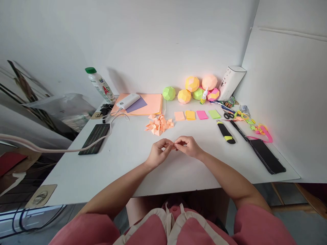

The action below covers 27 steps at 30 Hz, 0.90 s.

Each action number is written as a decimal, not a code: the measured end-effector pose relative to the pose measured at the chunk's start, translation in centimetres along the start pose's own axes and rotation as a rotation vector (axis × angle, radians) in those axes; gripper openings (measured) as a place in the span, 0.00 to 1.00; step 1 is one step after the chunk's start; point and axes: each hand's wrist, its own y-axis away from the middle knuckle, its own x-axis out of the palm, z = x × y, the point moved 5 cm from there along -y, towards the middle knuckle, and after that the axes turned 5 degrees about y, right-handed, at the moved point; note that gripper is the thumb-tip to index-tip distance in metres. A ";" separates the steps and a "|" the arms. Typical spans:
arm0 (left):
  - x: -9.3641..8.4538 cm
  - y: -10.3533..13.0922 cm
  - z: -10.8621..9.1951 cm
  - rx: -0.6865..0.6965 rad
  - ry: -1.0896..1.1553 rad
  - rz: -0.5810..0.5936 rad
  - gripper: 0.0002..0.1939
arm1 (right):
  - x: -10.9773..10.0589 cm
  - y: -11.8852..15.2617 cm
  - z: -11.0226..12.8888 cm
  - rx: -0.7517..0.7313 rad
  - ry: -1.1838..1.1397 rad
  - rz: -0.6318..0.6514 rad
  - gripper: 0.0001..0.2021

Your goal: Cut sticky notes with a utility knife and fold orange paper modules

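Over the middle of the white table (122,170), my left hand (159,153) and my right hand (188,145) meet fingertip to fingertip. Both are closed in a pinch on a small piece of peach paper (168,146), mostly hidden by the fingers. Just beyond them lies a heap of folded peach paper pieces (158,125). Behind my right hand is a row of small square paper stacks: peach (179,116), orange (190,115), pink (202,115) and green (214,114).
Several faceted paper balls (192,84) stand by the wall with a glue bottle (203,97). To the right lie a utility knife (226,132), scissors (228,115) and a black case (267,156). Leftward are a phone (94,139), power bank (129,101), cable (99,140), white bottle (100,85) and peach sheets (150,106).
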 end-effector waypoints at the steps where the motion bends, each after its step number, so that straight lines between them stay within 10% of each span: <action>1: 0.0 0.0 0.0 0.004 0.003 0.002 0.13 | 0.0 0.0 -0.1 0.016 -0.023 0.007 0.07; 27: 0.0 -0.1 0.4 -0.013 0.109 -0.029 0.14 | -0.2 -0.1 0.1 0.037 -0.094 -0.047 0.10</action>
